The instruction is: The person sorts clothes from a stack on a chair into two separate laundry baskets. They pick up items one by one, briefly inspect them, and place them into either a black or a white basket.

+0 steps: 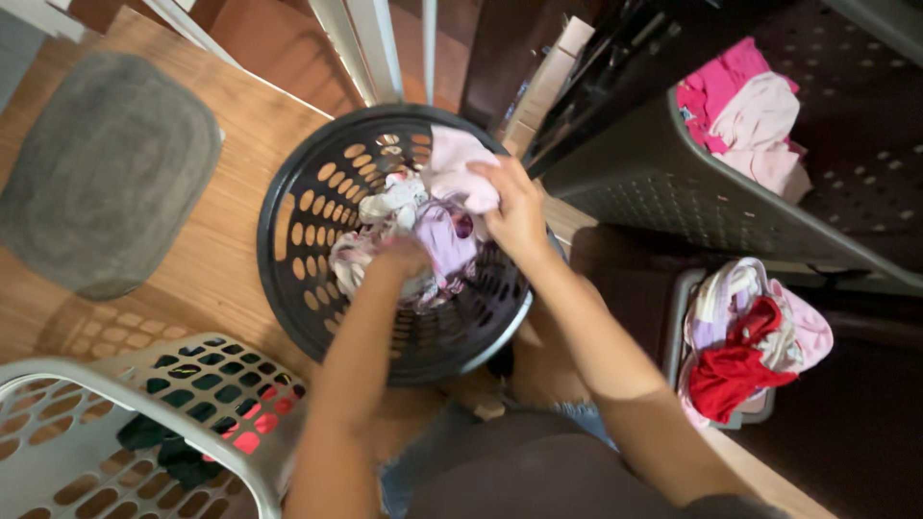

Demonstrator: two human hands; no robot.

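Observation:
A round black laundry basket (298,240) with oval holes stands on the wooden floor and holds mixed pale and purple clothes (385,216). My right hand (517,213) grips a light pink garment (457,165) and lifts it at the basket's far right rim. My left hand (399,258) reaches down into the pile, its fingers buried among the clothes; whether it grips anything is hidden.
A grey rug (101,173) lies at the left. A white perforated basket (115,423) with dark items sits at the lower left. At the right are a dark bin (663,183) with pink clothes and a small grey bin (678,317) with red and pink clothes.

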